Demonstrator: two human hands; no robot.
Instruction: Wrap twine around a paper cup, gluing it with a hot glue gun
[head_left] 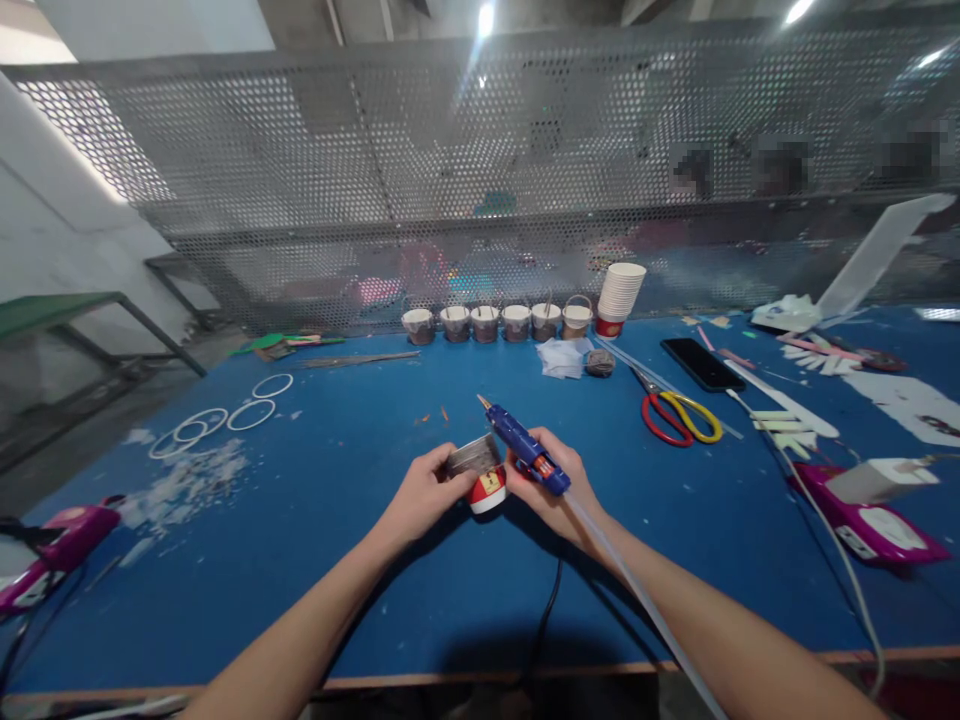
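Note:
My left hand [426,492] is closed round a small red and white paper cup [489,490], tilted on its side above the blue table. A grey-brown strip [471,457] covers part of the cup's wall. In my right hand [577,510] is a blue hot glue gun [517,440], its nozzle pointing up and away past the cup. A long translucent glue stick [637,595] trails from the gun's back end. The fingertips of my right hand are close to the cup's right side; whether they touch it I cannot tell.
Several wrapped cups with handles [516,322] line the back, beside a stack of paper cups [621,292]. Scissors [679,415], a phone [701,364] and a magenta power strip [870,515] lie right. White rings [251,413] and another magenta power strip [64,550] lie left. A mesh panel [375,200] stands behind.

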